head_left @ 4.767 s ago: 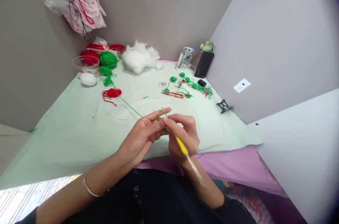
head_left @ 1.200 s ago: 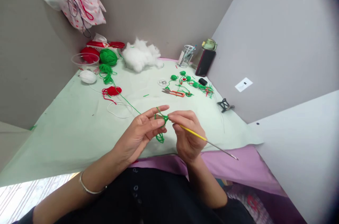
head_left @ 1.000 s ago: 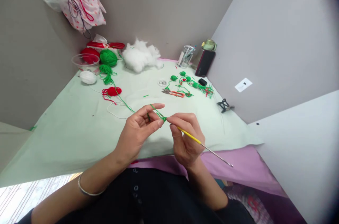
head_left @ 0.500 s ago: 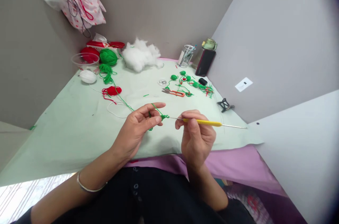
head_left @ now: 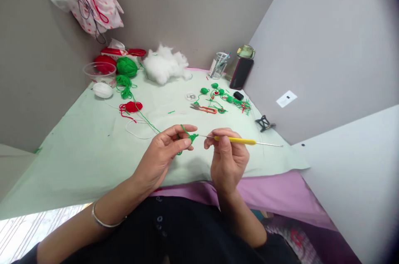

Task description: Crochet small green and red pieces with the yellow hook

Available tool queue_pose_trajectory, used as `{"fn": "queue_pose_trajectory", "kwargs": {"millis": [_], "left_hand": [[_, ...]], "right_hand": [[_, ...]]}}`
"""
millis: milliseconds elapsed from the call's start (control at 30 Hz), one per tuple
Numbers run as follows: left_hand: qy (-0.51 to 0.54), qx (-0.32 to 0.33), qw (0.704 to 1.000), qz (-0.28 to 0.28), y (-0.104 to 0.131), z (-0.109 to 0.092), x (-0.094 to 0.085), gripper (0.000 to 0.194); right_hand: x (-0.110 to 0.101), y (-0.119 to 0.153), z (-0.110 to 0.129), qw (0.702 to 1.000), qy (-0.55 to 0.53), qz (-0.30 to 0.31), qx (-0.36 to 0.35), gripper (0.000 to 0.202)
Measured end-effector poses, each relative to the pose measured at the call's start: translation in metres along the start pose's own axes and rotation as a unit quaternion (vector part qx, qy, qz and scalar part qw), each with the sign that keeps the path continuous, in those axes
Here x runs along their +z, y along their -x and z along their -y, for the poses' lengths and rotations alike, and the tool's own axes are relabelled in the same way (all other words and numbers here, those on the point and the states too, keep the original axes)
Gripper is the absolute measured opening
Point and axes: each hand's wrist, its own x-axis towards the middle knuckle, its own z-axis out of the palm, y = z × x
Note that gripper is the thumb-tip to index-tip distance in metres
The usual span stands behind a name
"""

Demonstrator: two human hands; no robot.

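Between the thumb and fingers of my left hand [head_left: 163, 147] is a small piece of green crochet work [head_left: 193, 137]. Green yarn loops over the raised index finger and runs back to a loose green skein [head_left: 125, 86]. My right hand [head_left: 230, 160] is closed round the yellow handle of a crochet hook [head_left: 240, 140], held pencil-like. The hook's metal tip meets the green stitches, though its exact place in the loop is too small to make out. Its other thin metal end points right.
Beyond my hands lie orange thread snips [head_left: 204, 108] and several small green crocheted pieces [head_left: 230, 99]. White stuffing [head_left: 165, 66], a green yarn ball [head_left: 126, 67], a red yarn bundle [head_left: 133, 107] and a plastic tub [head_left: 99, 72] stand further back. A phone [head_left: 242, 73] leans against a bottle [head_left: 246, 51].
My right hand and the hook have shifted slightly left, nearer my left hand. The green piece now sits a little higher and shows more of itself.
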Motion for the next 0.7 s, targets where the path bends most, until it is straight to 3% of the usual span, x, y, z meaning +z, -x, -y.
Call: {"fn": "queue_pose_trajectory", "kwargs": {"millis": [267, 600, 700], "left_hand": [[0.006, 0.003, 1.0, 0.005, 0.0021, 0.004, 0.002, 0.023], [0.042, -0.022, 0.999, 0.015, 0.0024, -0.0001, 0.005, 0.064], [0.023, -0.004, 1.0, 0.006, 0.002, 0.0023, 0.0028, 0.069]], "right_hand": [[0.0036, 0.0025, -0.0008, 0.999, 0.021, -0.002, -0.036, 0.017], [0.0029, -0.0004, -0.0012, 0.997, -0.02, 0.064, 0.039, 0.021], [0.0001, -0.0007, 0.0023, 0.997, 0.031, 0.066, 0.012, 0.02]]}}
